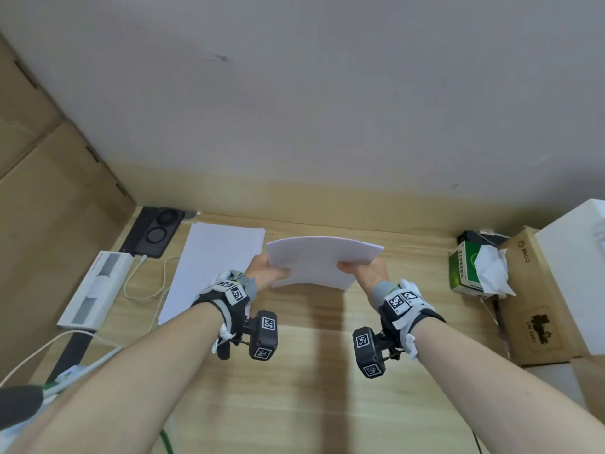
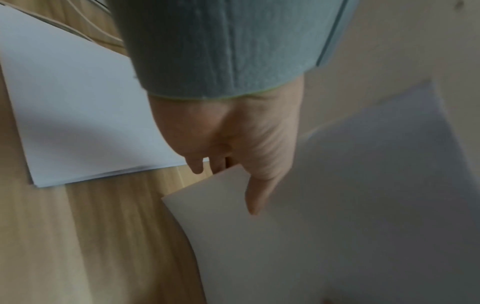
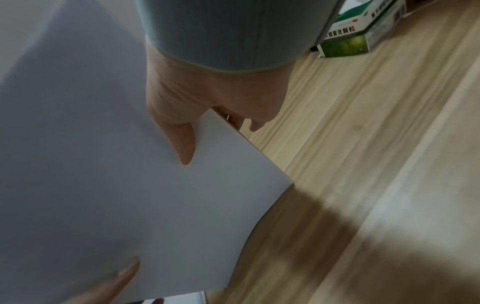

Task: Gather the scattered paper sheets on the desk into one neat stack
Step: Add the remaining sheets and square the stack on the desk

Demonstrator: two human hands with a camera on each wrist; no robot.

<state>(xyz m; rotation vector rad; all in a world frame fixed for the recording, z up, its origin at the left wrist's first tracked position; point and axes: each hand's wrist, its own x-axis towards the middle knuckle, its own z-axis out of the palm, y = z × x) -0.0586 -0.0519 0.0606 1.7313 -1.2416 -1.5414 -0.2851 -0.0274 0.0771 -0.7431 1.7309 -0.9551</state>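
Observation:
Both hands hold a bundle of white paper sheets (image 1: pixel 322 262) in the air above the middle of the wooden desk (image 1: pixel 311 371). My left hand (image 1: pixel 270 273) grips its left edge, thumb on top and fingers underneath. My right hand (image 1: pixel 360 270) grips the right edge the same way. The bundle (image 2: pixel 337 205) bows upward between the hands. From the right wrist the bundle (image 3: pixel 91 164) fills the left side, with the thumb (image 3: pixel 183 142) pressed on it. A second pile of white sheets (image 1: pixel 209 270) lies flat on the desk, left of the left hand (image 2: pixel 233 139).
A white device (image 1: pixel 95 290) with cables and a black pad (image 1: pixel 157 234) sit at the left, beside cardboard boxes (image 1: pixel 49 208). At the right stand a green tissue box (image 1: pixel 471 267), a brown Pico carton (image 1: pixel 537 303) and a white box (image 1: pixel 579 273). The wall runs close behind the desk.

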